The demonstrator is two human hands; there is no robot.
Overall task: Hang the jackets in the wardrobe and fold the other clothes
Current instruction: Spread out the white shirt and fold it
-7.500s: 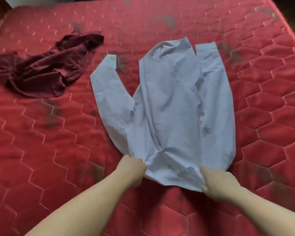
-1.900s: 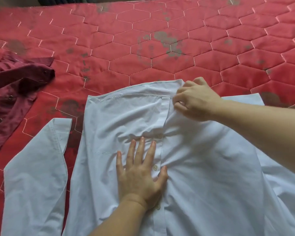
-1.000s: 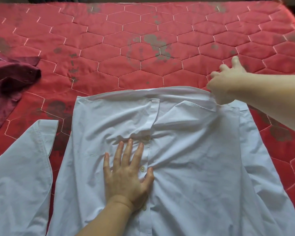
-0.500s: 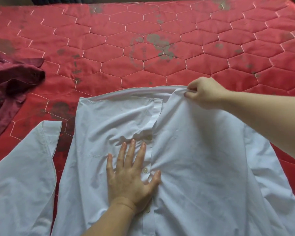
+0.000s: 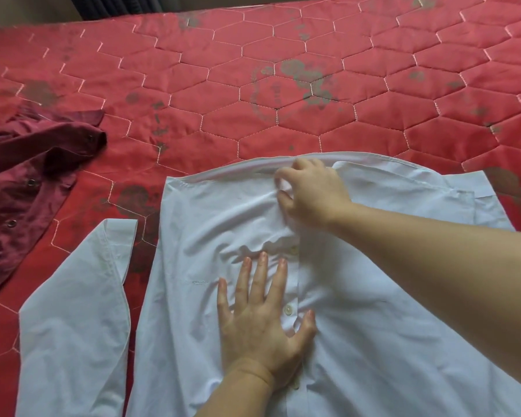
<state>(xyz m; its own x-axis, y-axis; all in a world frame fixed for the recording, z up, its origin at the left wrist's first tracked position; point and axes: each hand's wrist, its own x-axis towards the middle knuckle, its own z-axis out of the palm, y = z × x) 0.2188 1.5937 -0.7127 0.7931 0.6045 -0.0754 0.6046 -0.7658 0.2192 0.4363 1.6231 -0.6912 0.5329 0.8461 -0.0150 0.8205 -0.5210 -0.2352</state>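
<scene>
A pale blue button-up shirt (image 5: 373, 296) lies front up on the red quilted mattress (image 5: 283, 85), its hem towards the far side. My left hand (image 5: 262, 323) presses flat on the button placket, fingers spread. My right hand (image 5: 310, 194) reaches across and pinches the front panel's edge near the hem, bunching the cloth. The shirt's left sleeve (image 5: 76, 311) lies spread out to the left, its cuff pointing away.
A crumpled dark red shirt (image 5: 21, 182) with snap buttons lies on the mattress at the left edge. Bare stained mattress stretches beyond the pale shirt's hem. A dark curtain (image 5: 118, 7) shows past the far edge.
My right hand has moved left along the hem from the right panel's corner to the centre edge and pinches it there. My left hand has stayed pressed on the placket.
</scene>
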